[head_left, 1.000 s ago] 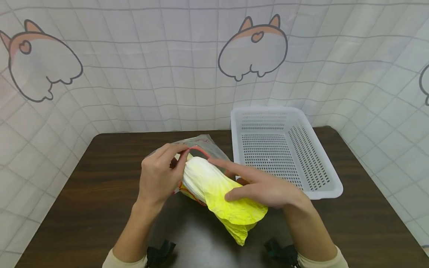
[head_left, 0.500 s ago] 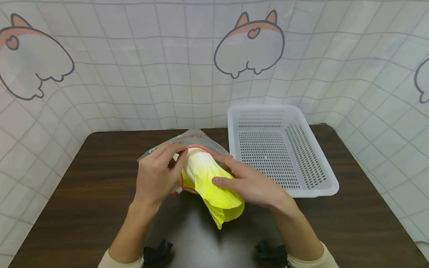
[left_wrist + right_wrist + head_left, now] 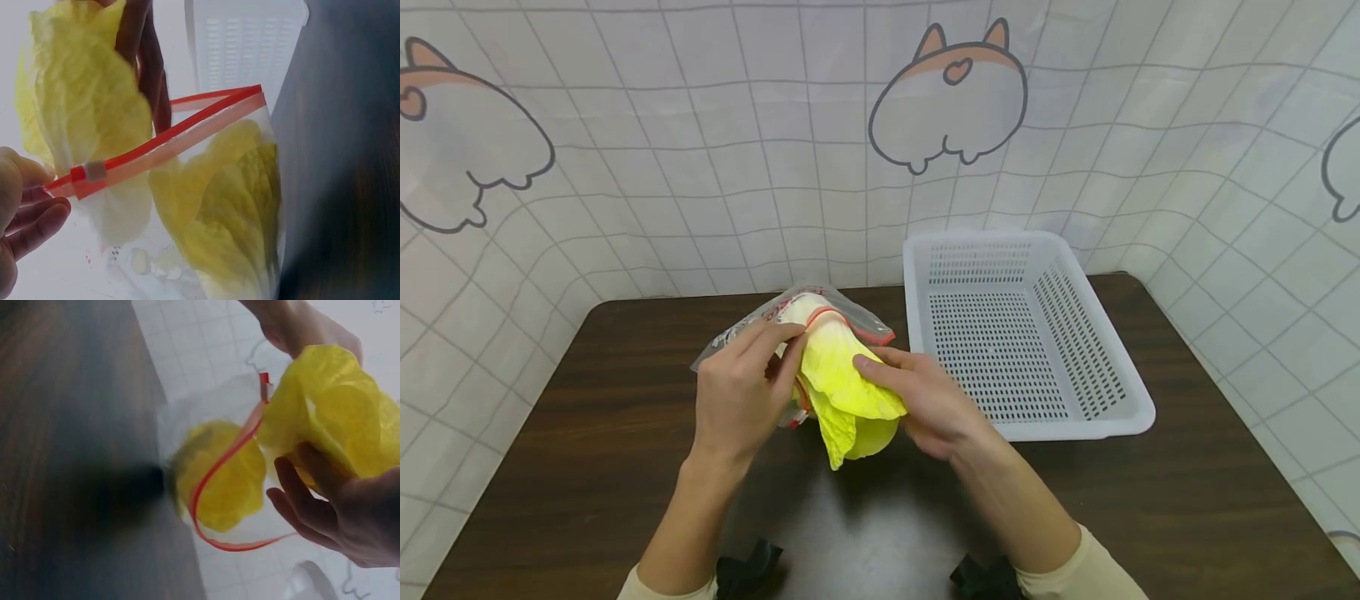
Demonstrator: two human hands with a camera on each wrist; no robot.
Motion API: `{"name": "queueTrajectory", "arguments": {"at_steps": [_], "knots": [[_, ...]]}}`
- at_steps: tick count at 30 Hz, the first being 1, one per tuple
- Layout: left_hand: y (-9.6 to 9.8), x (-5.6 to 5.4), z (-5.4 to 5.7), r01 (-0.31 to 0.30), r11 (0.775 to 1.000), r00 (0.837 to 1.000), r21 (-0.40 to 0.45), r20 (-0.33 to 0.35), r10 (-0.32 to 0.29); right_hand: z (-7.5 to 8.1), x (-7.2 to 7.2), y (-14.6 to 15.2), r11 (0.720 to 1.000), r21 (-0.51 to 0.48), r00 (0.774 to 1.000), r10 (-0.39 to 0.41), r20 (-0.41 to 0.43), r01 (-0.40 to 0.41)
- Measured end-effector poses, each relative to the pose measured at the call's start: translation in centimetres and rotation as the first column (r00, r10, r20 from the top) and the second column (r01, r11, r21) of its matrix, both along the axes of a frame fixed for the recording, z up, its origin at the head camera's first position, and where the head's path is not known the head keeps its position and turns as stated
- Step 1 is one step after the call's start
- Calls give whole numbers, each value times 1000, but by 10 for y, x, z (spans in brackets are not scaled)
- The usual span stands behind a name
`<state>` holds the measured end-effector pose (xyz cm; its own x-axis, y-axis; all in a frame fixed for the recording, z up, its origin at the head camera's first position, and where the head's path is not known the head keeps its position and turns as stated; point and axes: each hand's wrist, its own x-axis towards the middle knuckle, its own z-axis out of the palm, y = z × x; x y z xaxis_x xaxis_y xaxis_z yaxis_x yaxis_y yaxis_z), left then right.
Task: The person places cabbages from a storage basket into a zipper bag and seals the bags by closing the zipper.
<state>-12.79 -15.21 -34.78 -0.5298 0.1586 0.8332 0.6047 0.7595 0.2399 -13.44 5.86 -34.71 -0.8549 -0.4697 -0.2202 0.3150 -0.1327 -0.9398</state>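
My left hand (image 3: 733,396) pinches the red-edged mouth of a clear zip bag (image 3: 865,318) at its left end, near the slider in the left wrist view. From the right, my right hand (image 3: 925,400) grips a yellow-and-white napa cabbage leaf (image 3: 850,379), thumb on top and fingers beneath. The leaf's white end lies inside the bag; its frilly yellow end sticks out toward me. Another cabbage leaf (image 3: 231,206) shows through the plastic, low in the bag. In the right wrist view the red zip strip (image 3: 206,487) bows wide around the opening.
A white perforated plastic basket (image 3: 1142,408) stands at the back right of the dark wooden table (image 3: 587,467), close to the bag. Behind the table hangs a white gridded curtain (image 3: 737,167) with cartoon drawings. Black straps (image 3: 748,567) show near the wrists.
My right hand has pushed the cabbage leaf away from me and leftward, deeper into the bag. My left hand keeps its pinch on the bag's edge. The head view has shifted slightly.
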Motion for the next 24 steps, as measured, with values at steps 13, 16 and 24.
{"name": "queueTrajectory", "arguments": {"at_steps": [13,16,24], "knots": [[-3,1,-1,-26,999,999,-32,24,27,-6,-3,-5,912,-407,957,161,243,-50],[-3,1,-1,-28,999,999,-37,29,29,-6,-3,-3,910,-406,938,210,277,-84],[-3,-1,0,-19,999,1000,-38,23,20,-8,-2,-8,930,-368,968,94,235,-1]]}}
